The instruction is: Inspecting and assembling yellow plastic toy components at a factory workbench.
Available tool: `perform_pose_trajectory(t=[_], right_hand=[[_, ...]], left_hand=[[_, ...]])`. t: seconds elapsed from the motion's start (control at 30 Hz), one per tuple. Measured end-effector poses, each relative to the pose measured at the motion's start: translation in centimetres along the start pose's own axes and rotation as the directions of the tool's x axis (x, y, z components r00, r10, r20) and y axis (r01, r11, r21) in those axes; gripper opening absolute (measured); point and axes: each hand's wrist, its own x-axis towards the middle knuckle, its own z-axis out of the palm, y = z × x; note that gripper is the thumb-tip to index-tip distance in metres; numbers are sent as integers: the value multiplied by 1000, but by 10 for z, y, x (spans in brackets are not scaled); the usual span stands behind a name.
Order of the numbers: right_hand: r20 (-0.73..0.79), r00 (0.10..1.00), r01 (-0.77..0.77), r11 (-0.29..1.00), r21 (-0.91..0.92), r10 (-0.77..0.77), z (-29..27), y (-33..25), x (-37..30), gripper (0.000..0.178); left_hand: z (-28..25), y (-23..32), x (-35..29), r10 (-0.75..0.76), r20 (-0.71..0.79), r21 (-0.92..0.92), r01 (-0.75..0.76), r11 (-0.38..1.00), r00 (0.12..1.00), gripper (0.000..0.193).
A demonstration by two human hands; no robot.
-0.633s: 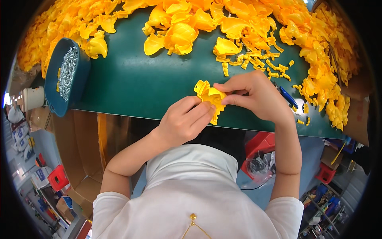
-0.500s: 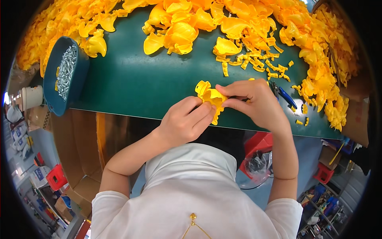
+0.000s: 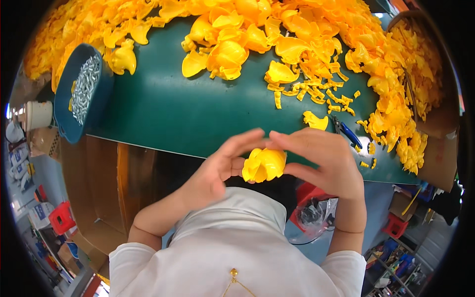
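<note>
A yellow plastic shell part [image 3: 265,165], rounded with petal-like edges and a hollow facing me, is held just off the table's near edge. My right hand [image 3: 324,158] closes on its right side, thumb below and fingers over the top. At the part's left, my left hand [image 3: 213,166] has its index finger stretched out above while other fingers reach behind and under the part. Those fingertips are partly hidden, and this hand is slightly smeared. Beyond my right hand lie a loose yellow curved piece [image 3: 315,120] and blue-handled cutting pliers [image 3: 348,132].
Yellow shells [image 3: 227,54] heap along the far side of the green table [image 3: 173,104]. Small yellow scraps [image 3: 316,91] lie scattered at right. A dark blue scoop-shaped tray [image 3: 104,89] of metal screws stands at left. An open cardboard box [image 3: 99,183] sits below the table edge.
Both hands have brought the yellow part nearer to me and turned it. My left hand's index finger has straightened off it. The loose yellow piece by the pliers has come into view.
</note>
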Motion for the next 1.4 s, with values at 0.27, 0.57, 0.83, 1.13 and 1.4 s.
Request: perform_pose_trajectory(t=[0.27,0.57,0.83,1.13,1.4], right_hand=[[-55,994,87,993,-79,-92,6,-12,0,70],[-15,1000,-6,999,-39,6,3,-14,-11,78],[-16,996,80,980,-182,-84,11,-11,-1,47],[-344,884,253,943,-218,-317,18,6,1,28],[-539,724,-140,857,497,431,29,13,-7,17]], left_hand=[[12,9,1,-90,41,246,77,966,995,58],[14,3,3,-126,59,220,111,969,990,68],[8,-2,6,-160,27,-106,162,981,987,67],[-12,-2,11,-97,78,-317,117,941,992,57],[-10,11,13,-191,26,-308,190,932,981,85]])
